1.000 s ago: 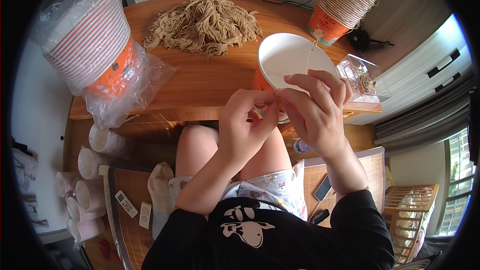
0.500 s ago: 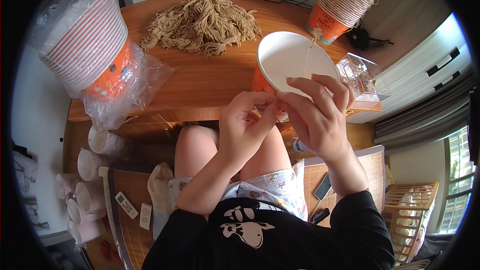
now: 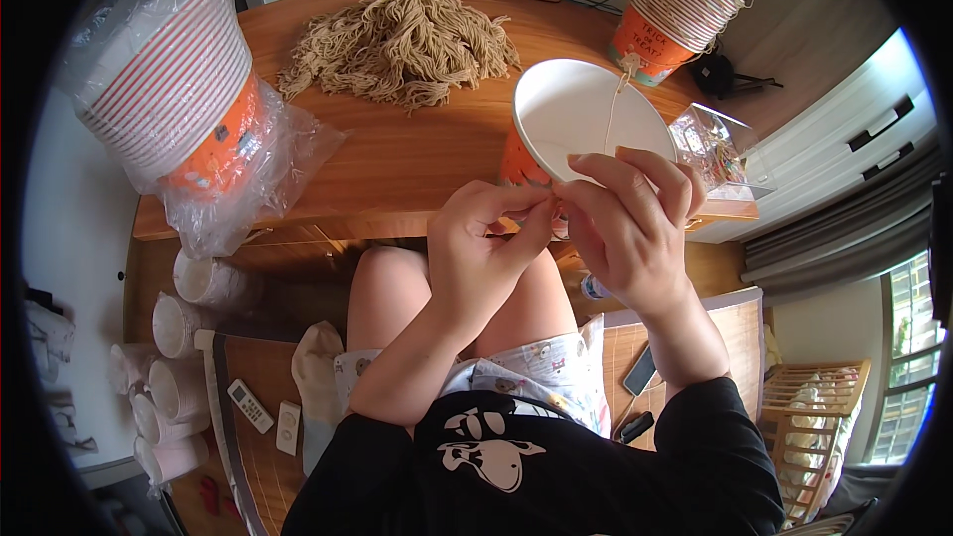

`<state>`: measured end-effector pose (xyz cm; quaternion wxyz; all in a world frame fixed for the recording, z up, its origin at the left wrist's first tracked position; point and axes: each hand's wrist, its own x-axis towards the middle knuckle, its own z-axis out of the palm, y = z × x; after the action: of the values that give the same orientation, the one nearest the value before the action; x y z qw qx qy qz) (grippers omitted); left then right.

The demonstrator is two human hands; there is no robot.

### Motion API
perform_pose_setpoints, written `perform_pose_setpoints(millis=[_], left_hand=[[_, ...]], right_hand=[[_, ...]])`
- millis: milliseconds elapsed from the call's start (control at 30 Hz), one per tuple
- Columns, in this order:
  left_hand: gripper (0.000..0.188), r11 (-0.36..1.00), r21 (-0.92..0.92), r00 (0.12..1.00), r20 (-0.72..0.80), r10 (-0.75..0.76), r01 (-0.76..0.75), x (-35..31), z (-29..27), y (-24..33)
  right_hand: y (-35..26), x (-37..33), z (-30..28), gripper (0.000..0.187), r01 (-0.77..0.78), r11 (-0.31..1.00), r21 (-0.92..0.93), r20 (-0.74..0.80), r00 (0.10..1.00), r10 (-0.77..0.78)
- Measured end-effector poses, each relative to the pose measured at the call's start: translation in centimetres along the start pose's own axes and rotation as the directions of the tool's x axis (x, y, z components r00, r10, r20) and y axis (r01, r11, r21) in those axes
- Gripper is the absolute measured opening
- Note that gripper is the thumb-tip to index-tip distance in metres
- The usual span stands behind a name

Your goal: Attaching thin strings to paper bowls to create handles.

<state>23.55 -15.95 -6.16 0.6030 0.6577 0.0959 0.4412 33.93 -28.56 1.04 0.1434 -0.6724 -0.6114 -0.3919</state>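
A white-lined orange paper bucket [image 3: 552, 104] leans toward me at the front of the desk. A thin beige cord [image 3: 613, 119] is fixed at its far rim and runs down inside, passing out of sight behind my right fingers. My left hand [image 3: 483, 243] is closed in a pinch against the outside of the near rim. Thumb and forefinger of my right hand [image 3: 635, 228] meet the left fingertips there, its other fingers raised over the opening. What the two pinches hold is too small and hidden to make out.
On the desk [image 3: 397, 159] lie a heap of beige cords [image 3: 407, 45], a plastic-wrapped stack of buckets [image 3: 189, 79], another bucket stack [image 3: 670, 20] with cords, and a clear box of small pieces [image 3: 710, 149]. Wrapped white cups [image 3: 179, 392] stand on the floor at left.
Both hands stay at the near rim, pinching. My left hand has shifted very slightly left, and the bucket has tilted a touch.
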Motion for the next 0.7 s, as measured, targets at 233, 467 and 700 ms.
perform_pose_setpoints(millis=[233, 467, 700], left_hand=[[0.008, 0.998, 0.002, 0.997, 0.05, 0.057, -0.058, -0.1, 0.0, -0.5], [0.01, 0.983, -0.161, 0.996, 0.047, -0.079, 0.086, -0.1, 0.4, -0.7], [0.009, 0.99, -0.137, 0.999, 0.037, -0.027, 0.032, 0.0, 0.6, -0.9]], right_hand=[[0.1, 0.6, -0.3, 0.035, -0.035, 0.996, 0.085, 0.059, 0.998, 0.03], [0.6, 0.3, -0.2, 0.034, -0.072, 0.98, 0.187, 0.066, 0.996, 0.061], [0.7, 0.2, -0.1, 0.034, -0.016, 0.994, 0.113, 0.014, 1.0, 0.015]])
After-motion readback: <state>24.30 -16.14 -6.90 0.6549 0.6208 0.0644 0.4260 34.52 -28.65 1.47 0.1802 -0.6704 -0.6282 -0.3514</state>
